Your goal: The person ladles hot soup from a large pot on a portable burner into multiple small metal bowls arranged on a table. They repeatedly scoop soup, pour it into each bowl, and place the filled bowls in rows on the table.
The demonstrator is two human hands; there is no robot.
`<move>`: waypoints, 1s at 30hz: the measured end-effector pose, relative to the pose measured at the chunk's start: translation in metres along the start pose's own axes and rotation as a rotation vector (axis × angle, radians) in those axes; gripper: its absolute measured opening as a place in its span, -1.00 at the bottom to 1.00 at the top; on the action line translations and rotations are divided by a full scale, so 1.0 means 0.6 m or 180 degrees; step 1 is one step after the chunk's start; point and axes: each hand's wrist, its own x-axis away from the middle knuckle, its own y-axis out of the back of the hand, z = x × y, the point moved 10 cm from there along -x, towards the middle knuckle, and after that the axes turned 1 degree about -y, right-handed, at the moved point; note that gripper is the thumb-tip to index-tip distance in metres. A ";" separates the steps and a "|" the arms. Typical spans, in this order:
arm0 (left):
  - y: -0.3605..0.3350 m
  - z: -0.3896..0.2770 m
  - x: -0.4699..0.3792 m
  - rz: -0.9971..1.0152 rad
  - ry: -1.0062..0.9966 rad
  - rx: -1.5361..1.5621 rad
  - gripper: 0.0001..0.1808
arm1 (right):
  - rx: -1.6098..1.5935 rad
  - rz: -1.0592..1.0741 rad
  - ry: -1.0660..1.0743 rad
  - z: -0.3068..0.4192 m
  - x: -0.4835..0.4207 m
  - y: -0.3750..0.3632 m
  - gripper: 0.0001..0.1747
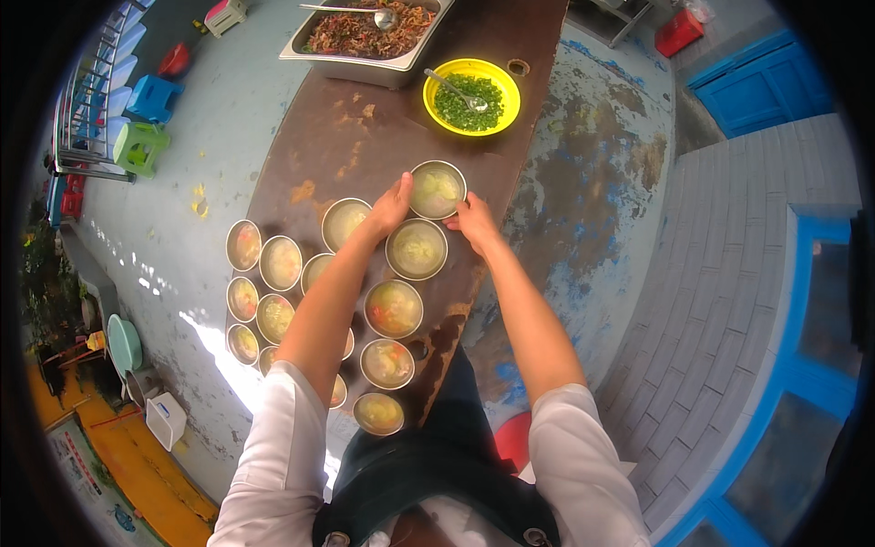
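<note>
Both my hands hold a round metal bowl of pale soup (437,190) by its rim, over the brown table (287,164). My left hand (393,205) grips its left side and my right hand (473,217) its lower right side. Just below it stands another soup bowl (417,249), close to or touching the held one. Several more metal bowls of soup stand in rows to the left and nearer my body, some partly hidden by my left arm. Farther up the table is a yellow bowl (432,109) of chopped green herbs with a metal spoon (472,102) in it.
A steel tray (403,65) of shredded, mixed food with a ladle (384,18) stands at the table's far end. The table has a round hole (518,67) near its right edge. Green (140,147) and blue plastic stools (152,98) stand on the floor at left.
</note>
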 end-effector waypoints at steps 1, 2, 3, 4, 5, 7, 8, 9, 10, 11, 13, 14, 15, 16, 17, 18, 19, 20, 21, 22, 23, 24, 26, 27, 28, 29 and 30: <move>0.003 -0.005 0.000 -0.0080 -0.0030 -0.0008 -0.11 | -0.0057 -0.0031 -0.0034 0.001 0.004 0.003 -0.55; 0.005 -0.012 0.004 -0.0143 -0.0031 -0.0026 -0.13 | -0.0117 -0.0188 -0.0111 -0.001 0.013 0.012 -0.49; 0.016 -0.032 0.013 -0.0414 -0.0216 -0.0144 -0.16 | -0.0190 -0.0346 -0.0212 -0.004 0.026 0.023 -0.43; 0.025 -0.053 0.029 -0.0658 -0.0373 -0.0273 -0.19 | -0.0108 -0.0365 -0.0036 0.004 0.044 0.032 -0.40; 0.029 -0.075 0.049 -0.0842 -0.0470 -0.0400 -0.22 | -0.0039 -0.0402 0.0101 0.007 0.068 0.044 -0.36; 0.021 -0.152 0.124 -0.1268 -0.1247 -0.0557 -0.52 | -0.0362 -0.0547 0.0240 -0.013 0.139 0.082 -0.36; -0.006 -0.186 0.167 -0.1201 -0.1572 -0.0525 -0.62 | -0.0699 -0.0519 0.0267 -0.040 0.189 0.097 -0.36; -0.040 -0.223 0.226 -0.1293 -0.2027 -0.0446 -0.72 | -0.1216 -0.0521 0.0183 -0.079 0.240 0.107 -0.36; -0.093 -0.236 0.270 -0.0934 -0.2020 -0.0350 -0.74 | -0.1576 -0.0512 0.0127 -0.121 0.298 0.115 -0.35; -0.151 -0.258 0.324 -0.0592 -0.2219 -0.0239 -0.77 | -0.1762 -0.0589 0.0137 -0.165 0.361 0.125 -0.34; -0.271 -0.277 0.443 0.0210 -0.2333 -0.0050 -0.81 | -0.2036 -0.1023 -0.0089 -0.267 0.494 0.140 -0.35; -0.325 -0.288 0.506 0.0522 -0.2480 0.0007 -0.80 | -0.2045 -0.1370 -0.0226 -0.318 0.568 0.152 -0.37; -0.380 -0.295 0.570 0.0839 -0.2622 -0.0064 -0.64 | -0.1957 -0.1742 -0.0347 -0.363 0.649 0.167 -0.39; -0.435 -0.292 0.636 0.1424 -0.2512 0.0324 -0.57 | -0.2201 -0.2061 -0.0237 -0.398 0.734 0.181 -0.41; -0.487 -0.285 0.701 0.1975 -0.2316 0.0597 -0.50 | -0.2391 -0.2390 -0.0336 -0.438 0.824 0.195 -0.43; -0.539 -0.281 0.777 0.2534 -0.2386 0.0530 -0.46 | -0.2495 -0.2739 -0.0189 -0.464 0.916 0.217 -0.46; -0.587 -0.273 0.854 0.3087 -0.2447 0.0427 -0.43 | -0.2589 -0.3102 -0.0159 -0.494 1.014 0.233 -0.48; -0.636 -0.253 0.929 0.3550 -0.2501 -0.0046 -0.41 | -0.2691 -0.3444 -0.0113 -0.523 1.108 0.243 -0.50; -0.670 -0.246 1.001 0.3791 -0.2680 -0.0071 -0.39 | -0.2756 -0.3873 0.0161 -0.544 1.202 0.256 -0.52; -0.699 -0.235 1.074 0.4004 -0.2830 -0.0080 -0.37 | -0.2772 -0.4268 0.0441 -0.565 1.294 0.265 -0.54; -0.722 -0.221 1.140 0.4227 -0.2890 -0.0051 -0.35 | -0.2761 -0.4641 0.0618 -0.589 1.378 0.261 -0.56; -0.736 -0.208 1.226 0.4583 -0.3517 -0.0322 -0.55 | -0.2795 -0.4906 0.0802 -0.614 1.453 0.250 -0.58; -0.749 -0.173 1.382 0.5223 -0.4641 -0.0769 -0.59 | -0.2403 -0.5439 0.0812 -0.662 1.606 0.219 -0.62; -0.762 -0.145 1.447 0.5516 -0.5071 -0.1294 -0.41 | -0.1654 -0.5735 0.0363 -0.683 1.695 0.199 -0.62; -0.772 -0.114 1.507 0.5646 -0.5572 -0.1856 -0.29 | -0.0018 -0.6307 -0.0481 -0.681 1.809 0.173 -0.57; -0.789 -0.078 1.555 0.5707 -0.5902 -0.2694 -0.14 | 0.0040 -0.6700 -0.0512 -0.714 1.913 0.141 -0.52; -0.805 -0.058 1.607 0.5627 -0.6352 -0.3241 0.04 | 0.0273 -0.7092 -0.0682 -0.747 2.028 0.105 -0.50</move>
